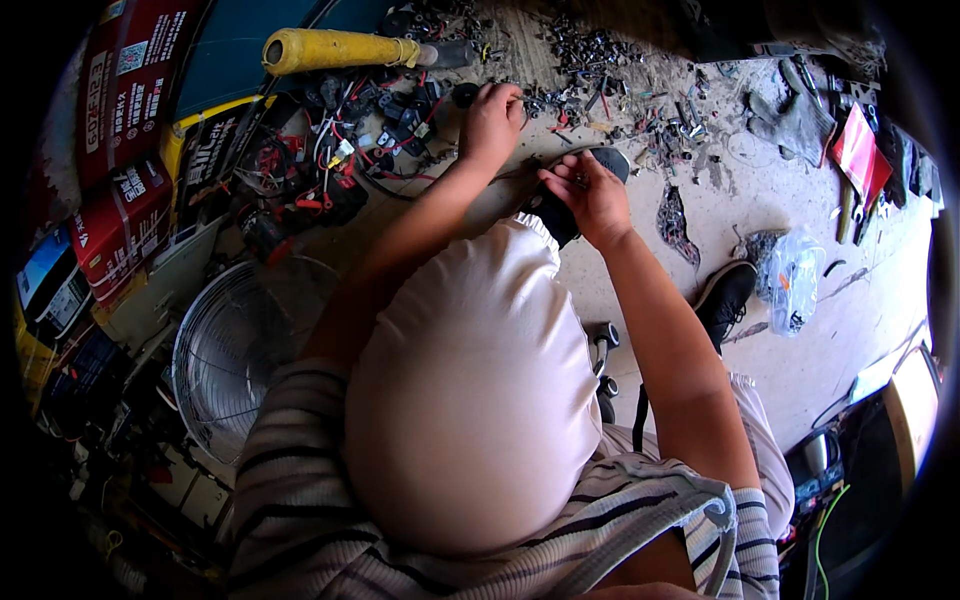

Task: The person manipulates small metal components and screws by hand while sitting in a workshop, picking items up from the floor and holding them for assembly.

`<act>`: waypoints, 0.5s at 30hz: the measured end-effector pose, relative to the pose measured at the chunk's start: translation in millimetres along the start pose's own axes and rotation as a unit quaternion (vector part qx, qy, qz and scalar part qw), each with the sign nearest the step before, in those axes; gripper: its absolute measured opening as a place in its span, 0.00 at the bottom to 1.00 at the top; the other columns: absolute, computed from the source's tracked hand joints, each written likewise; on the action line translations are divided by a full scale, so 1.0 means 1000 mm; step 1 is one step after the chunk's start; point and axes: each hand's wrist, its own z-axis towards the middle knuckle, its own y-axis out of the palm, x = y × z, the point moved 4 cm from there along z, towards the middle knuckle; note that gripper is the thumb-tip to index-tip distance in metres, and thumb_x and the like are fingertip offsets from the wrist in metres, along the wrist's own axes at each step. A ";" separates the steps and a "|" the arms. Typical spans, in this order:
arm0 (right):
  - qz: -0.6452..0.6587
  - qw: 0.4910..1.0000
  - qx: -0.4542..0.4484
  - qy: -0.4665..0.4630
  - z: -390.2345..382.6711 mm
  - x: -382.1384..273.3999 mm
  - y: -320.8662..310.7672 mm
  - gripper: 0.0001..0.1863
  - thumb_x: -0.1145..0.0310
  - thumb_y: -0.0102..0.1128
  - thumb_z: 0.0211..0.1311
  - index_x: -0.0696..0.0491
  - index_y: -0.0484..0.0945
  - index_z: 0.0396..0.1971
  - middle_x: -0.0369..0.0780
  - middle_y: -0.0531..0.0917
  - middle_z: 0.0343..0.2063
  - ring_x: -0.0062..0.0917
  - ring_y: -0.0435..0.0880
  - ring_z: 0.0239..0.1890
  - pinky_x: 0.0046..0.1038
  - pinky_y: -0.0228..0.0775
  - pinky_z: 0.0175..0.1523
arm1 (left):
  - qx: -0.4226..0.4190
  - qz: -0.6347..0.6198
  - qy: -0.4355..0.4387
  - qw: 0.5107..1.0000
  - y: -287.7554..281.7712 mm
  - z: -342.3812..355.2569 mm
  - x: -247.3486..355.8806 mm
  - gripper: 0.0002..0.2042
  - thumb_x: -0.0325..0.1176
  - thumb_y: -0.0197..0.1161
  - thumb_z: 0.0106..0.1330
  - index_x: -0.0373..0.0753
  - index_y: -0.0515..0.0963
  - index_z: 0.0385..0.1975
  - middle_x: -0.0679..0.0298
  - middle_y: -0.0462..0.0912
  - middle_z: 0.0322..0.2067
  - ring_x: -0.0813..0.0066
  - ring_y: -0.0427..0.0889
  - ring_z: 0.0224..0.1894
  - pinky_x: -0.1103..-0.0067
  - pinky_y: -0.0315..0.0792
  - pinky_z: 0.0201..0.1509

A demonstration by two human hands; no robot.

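My left hand [492,128] has its fingers curled at a scatter of small metal bits [548,104] on the floor, beside a small black round piece [464,95]; what its fingertips hold is hidden. My right hand [595,200] is pinched over the toe of my black shoe [612,164], with something tiny between the fingers that I cannot make out. My raised knee [460,380] in pale trousers lies between my forearms. Left of my hands sits a tangle of black and red wires and parts [400,130], below a yellow tube [330,48] with a metal end.
Red boxes [120,230] stack at left, above a wire fan guard [215,370]. My other shoe [728,300] rests on the floor beside a clear plastic bag [795,280]. Grey gloves [785,125], a red sheet [860,150] and tools lie at upper right.
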 end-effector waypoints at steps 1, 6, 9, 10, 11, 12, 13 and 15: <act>-0.002 1.000 0.002 0.001 0.000 0.000 0.000 0.16 0.62 0.42 0.69 0.61 0.71 0.34 0.45 0.77 0.31 0.41 0.82 0.39 0.28 0.80 0.41 | -0.007 0.018 0.006 1.000 0.003 0.003 -0.001 0.06 0.27 0.60 0.56 0.37 0.75 0.33 0.58 0.77 0.30 0.62 0.78 0.32 0.72 0.72 0.35; -0.008 1.000 0.003 -0.001 0.000 -0.001 0.000 0.16 0.62 0.42 0.69 0.62 0.71 0.33 0.45 0.77 0.31 0.41 0.82 0.39 0.28 0.80 0.41 | -0.008 0.076 0.026 0.997 0.011 0.008 -0.004 0.05 0.26 0.60 0.54 0.36 0.74 0.31 0.56 0.75 0.29 0.58 0.76 0.35 0.69 0.71 0.37; -0.008 1.000 0.002 0.001 0.000 0.000 0.001 0.17 0.62 0.42 0.69 0.62 0.71 0.34 0.45 0.77 0.31 0.41 0.82 0.39 0.28 0.80 0.41 | 0.000 0.058 0.030 0.998 0.007 0.003 -0.006 0.05 0.27 0.60 0.56 0.36 0.73 0.31 0.56 0.74 0.29 0.60 0.75 0.35 0.70 0.70 0.37; -0.007 1.000 0.005 0.002 0.000 0.000 0.000 0.17 0.62 0.42 0.69 0.62 0.71 0.34 0.45 0.77 0.31 0.41 0.82 0.39 0.29 0.80 0.41 | -0.006 0.031 0.027 0.999 0.005 0.000 -0.001 0.05 0.27 0.60 0.56 0.36 0.73 0.31 0.56 0.74 0.29 0.61 0.75 0.34 0.71 0.70 0.37; -0.005 1.000 0.008 0.002 0.001 0.000 0.000 0.17 0.62 0.42 0.69 0.62 0.71 0.34 0.45 0.77 0.31 0.42 0.82 0.38 0.29 0.80 0.41 | -0.011 0.004 0.024 1.000 0.003 -0.011 0.005 0.06 0.27 0.60 0.57 0.36 0.72 0.31 0.57 0.74 0.30 0.61 0.75 0.33 0.71 0.70 0.37; 0.000 1.000 0.014 -0.002 0.002 -0.001 -0.002 0.17 0.62 0.43 0.68 0.62 0.71 0.34 0.45 0.77 0.30 0.41 0.82 0.38 0.30 0.80 0.40 | -0.017 -0.025 0.022 0.999 -0.002 -0.019 0.020 0.06 0.28 0.60 0.57 0.36 0.72 0.32 0.57 0.74 0.30 0.62 0.75 0.32 0.71 0.70 0.37; 0.005 1.000 0.017 -0.005 0.002 0.000 -0.002 0.17 0.61 0.43 0.68 0.62 0.71 0.34 0.45 0.77 0.30 0.41 0.82 0.37 0.31 0.79 0.40 | -0.058 -0.097 -0.017 0.993 -0.006 -0.029 0.032 0.05 0.29 0.57 0.59 0.36 0.70 0.32 0.55 0.73 0.32 0.58 0.75 0.34 0.68 0.70 0.40; 0.009 1.000 0.009 -0.009 0.004 0.002 -0.005 0.17 0.61 0.44 0.67 0.63 0.71 0.34 0.45 0.77 0.30 0.41 0.82 0.36 0.32 0.79 0.40 | -0.108 -0.172 -0.037 0.978 -0.011 -0.046 0.051 0.07 0.29 0.59 0.59 0.36 0.71 0.33 0.57 0.73 0.33 0.62 0.76 0.32 0.71 0.71 0.37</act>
